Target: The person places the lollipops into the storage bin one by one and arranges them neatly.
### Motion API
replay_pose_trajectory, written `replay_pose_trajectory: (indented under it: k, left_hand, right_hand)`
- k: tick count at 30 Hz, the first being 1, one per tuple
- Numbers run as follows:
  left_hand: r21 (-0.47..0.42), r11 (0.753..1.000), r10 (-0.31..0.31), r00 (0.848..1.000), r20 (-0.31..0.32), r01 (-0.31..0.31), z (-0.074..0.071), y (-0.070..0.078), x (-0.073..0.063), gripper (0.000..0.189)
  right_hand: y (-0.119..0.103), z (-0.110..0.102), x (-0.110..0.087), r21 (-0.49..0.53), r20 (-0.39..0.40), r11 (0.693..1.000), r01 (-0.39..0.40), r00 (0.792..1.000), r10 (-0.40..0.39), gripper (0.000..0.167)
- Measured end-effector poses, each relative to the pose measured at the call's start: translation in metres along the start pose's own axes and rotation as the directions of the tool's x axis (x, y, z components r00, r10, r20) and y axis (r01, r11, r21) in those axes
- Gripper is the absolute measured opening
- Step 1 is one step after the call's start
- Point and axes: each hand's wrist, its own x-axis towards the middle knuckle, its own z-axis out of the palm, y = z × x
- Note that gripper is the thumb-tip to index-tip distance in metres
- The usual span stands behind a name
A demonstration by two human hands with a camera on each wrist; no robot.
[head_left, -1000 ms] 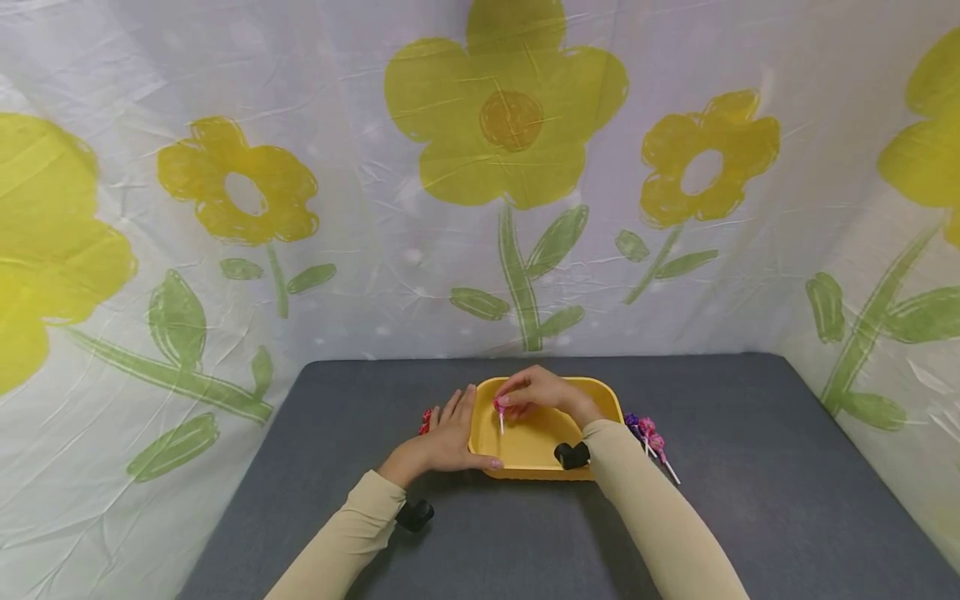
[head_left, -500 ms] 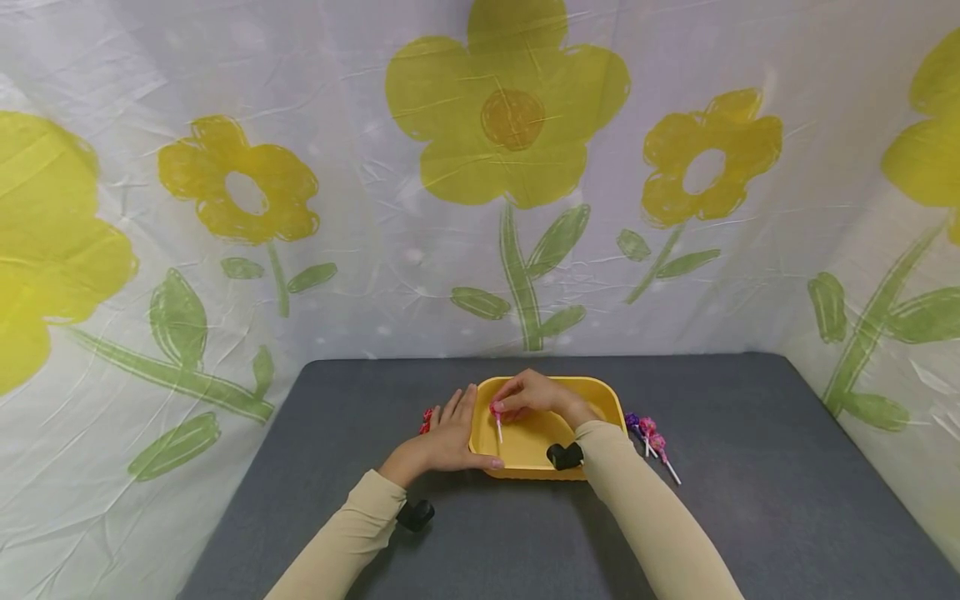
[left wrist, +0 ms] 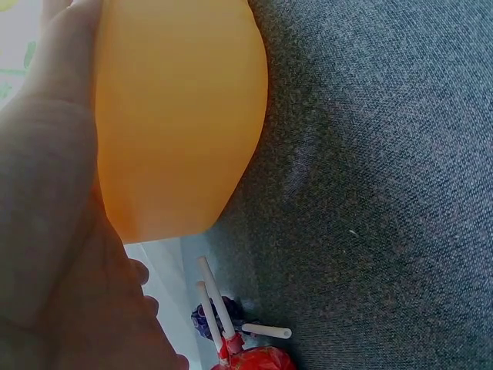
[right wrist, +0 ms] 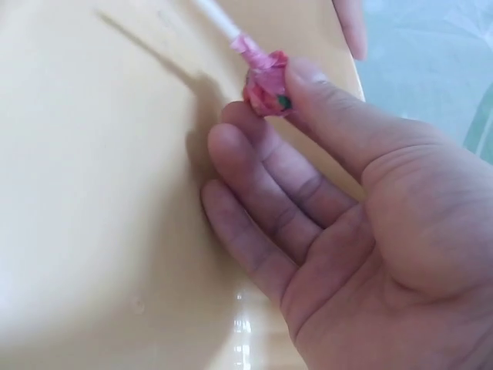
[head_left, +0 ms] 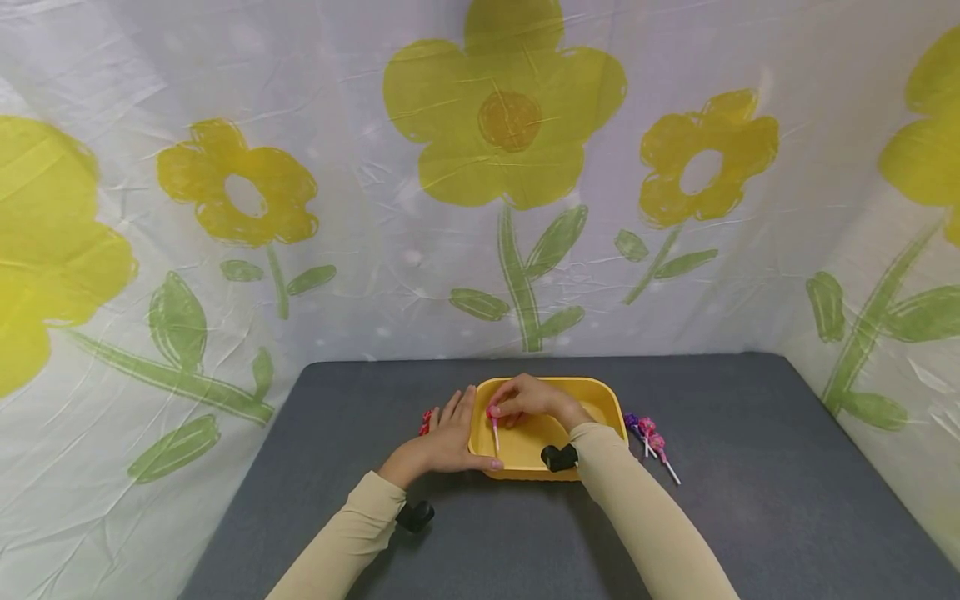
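A yellow plastic tray [head_left: 540, 442] stands on the dark table. My left hand [head_left: 448, 437] rests against its left side, fingers straight and thumb along the near left corner. Inside the tray, my right hand [head_left: 531, 397] pinches a pink lollipop [head_left: 492, 413] by its wrapped head, between thumb and fingers. In the right wrist view, the lollipop's white stick [right wrist: 217, 18] points away from the hand, and its shadow falls on the tray floor. Red-wrapped lollipops [head_left: 426, 422] lie just left of the left hand, partly hidden by it.
Right of the tray lie several pink and purple lollipops [head_left: 648, 433], sticks toward the near right. The left wrist view shows red lollipops [left wrist: 262, 359] and a dark purple one [left wrist: 206, 317] on the grey cloth [left wrist: 370, 193]. A flowered curtain [head_left: 375, 275] hangs behind the table.
My right hand has shifted slightly left and lower in the tray with the pink lollipop, bringing it nearer the left wall. The left hand stays in place.
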Motion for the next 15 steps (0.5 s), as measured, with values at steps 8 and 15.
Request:
replay_pose_trajectory:
  k: [8, 15]
  left_hand:
    - [-0.001, 1.0, -0.003, 1.0, -0.006, 0.003, -0.0022, 0.0019, -0.0001, 0.135]
    - [-0.008, 1.0, 0.002, 1.0, -0.003, -0.002, -0.0019, 0.0015, 0.0001, 0.136]
  right_hand:
    - [-0.0003, 0.002, 0.0021, -0.004, 0.003, 1.0, -0.009, 1.0, 0.009, 0.025]
    - [-0.0033, 0.0033, 0.003, -0.057, -0.001, 0.998, -0.041, 0.999, 0.041, 0.024]
